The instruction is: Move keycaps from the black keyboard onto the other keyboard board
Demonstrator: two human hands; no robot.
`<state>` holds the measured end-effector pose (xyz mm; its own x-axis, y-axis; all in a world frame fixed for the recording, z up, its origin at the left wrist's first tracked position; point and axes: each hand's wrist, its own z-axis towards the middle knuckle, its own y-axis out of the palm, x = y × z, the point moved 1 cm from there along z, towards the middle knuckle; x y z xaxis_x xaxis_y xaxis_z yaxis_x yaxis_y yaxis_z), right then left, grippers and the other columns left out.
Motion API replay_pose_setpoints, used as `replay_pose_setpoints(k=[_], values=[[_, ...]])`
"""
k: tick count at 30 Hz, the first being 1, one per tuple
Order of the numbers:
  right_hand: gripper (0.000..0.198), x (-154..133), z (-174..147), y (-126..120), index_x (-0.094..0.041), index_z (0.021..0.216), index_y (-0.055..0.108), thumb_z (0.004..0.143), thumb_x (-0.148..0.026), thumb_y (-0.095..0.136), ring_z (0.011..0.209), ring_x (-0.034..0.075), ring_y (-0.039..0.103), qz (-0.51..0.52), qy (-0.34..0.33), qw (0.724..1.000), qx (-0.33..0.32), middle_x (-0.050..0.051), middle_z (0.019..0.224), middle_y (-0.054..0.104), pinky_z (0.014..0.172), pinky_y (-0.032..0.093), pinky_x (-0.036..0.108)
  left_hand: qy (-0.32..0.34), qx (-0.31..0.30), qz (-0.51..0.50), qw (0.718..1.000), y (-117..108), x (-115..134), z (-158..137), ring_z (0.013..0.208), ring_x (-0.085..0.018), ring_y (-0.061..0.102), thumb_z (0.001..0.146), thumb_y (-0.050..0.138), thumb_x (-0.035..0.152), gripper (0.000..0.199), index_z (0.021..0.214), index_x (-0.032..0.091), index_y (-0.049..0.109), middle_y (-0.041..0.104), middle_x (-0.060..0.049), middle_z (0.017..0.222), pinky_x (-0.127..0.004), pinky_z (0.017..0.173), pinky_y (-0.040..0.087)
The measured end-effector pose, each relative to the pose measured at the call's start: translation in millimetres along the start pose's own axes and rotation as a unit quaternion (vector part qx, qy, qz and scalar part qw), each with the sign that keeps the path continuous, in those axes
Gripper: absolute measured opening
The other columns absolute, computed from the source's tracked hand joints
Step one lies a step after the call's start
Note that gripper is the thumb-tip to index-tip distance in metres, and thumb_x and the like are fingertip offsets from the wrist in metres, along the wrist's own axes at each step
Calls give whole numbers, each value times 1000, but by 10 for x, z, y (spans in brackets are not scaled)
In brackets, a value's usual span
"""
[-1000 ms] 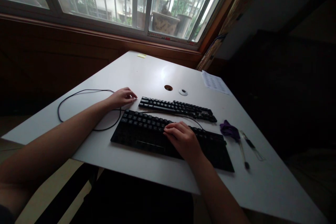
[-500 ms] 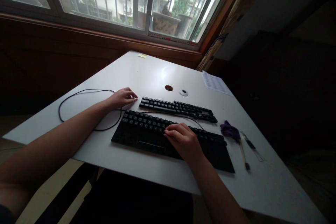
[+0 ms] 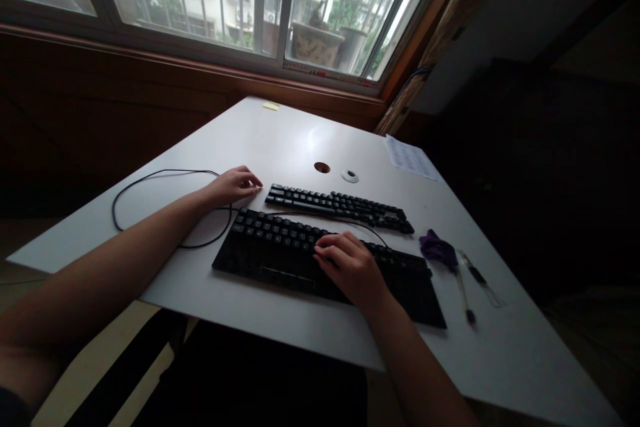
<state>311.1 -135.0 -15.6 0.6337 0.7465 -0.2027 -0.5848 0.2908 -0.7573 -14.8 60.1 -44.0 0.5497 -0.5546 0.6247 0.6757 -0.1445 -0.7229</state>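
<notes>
A black keyboard (image 3: 270, 257) with a wide palm rest lies near the front of the desk, keycaps showing on its left part. My right hand (image 3: 347, 263) is over its middle, thumb and fingertips pinched together at the front key row. Whatever those fingers hold, if anything, is hidden. Behind the keyboard, black keycaps (image 3: 310, 199) lie in long rows on the desk. Just left of these rows rests my left hand (image 3: 235, 185), fingers loosely bent and apart, nothing visible in them. A black cable (image 3: 117, 203) loops on the desk around my left wrist.
On the white desk (image 3: 215, 140), a purple cloth (image 3: 437, 248), a small brush (image 3: 465, 297) and a wire tool with a dark handle (image 3: 480, 277) lie to the right. Farther back are a round cable hole (image 3: 322, 167), its white cover (image 3: 350, 176) and printed paper (image 3: 411, 157).
My right hand's fingers have shifted very slightly at the key row. My left hand, the keyboard and the rows of keycaps stay where they were.
</notes>
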Motion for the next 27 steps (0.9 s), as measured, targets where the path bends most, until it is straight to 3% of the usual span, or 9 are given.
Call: replay_pose_setpoints(k=[12,18,27], values=[[17,0,-2,6,-23,87,68,100,-12,64,81,18,67,-12,7,1000,-3,4,101,79,77,59,35,-7,0,-8,1000,-5,26,-7,84,-20,68,85,66,58,44,100,20,81,64,-8,102,-35,83,58],[11,14,-58,24,-23,97,71,98,-14,67,86,20,70,-19,17,1000,4,6,103,79,79,60,36,-8,2,-8,1000,3,5,-5,86,-21,68,86,65,59,44,100,20,81,65,-8,103,-35,82,57],[9,73,-52,-23,-25,100,75,94,-19,74,88,21,73,86,107,990,43,3,95,79,82,61,38,-3,-1,-3,1000,-2,17,-10,84,-20,67,86,65,58,45,101,19,81,64,-8,102,-34,80,56]])
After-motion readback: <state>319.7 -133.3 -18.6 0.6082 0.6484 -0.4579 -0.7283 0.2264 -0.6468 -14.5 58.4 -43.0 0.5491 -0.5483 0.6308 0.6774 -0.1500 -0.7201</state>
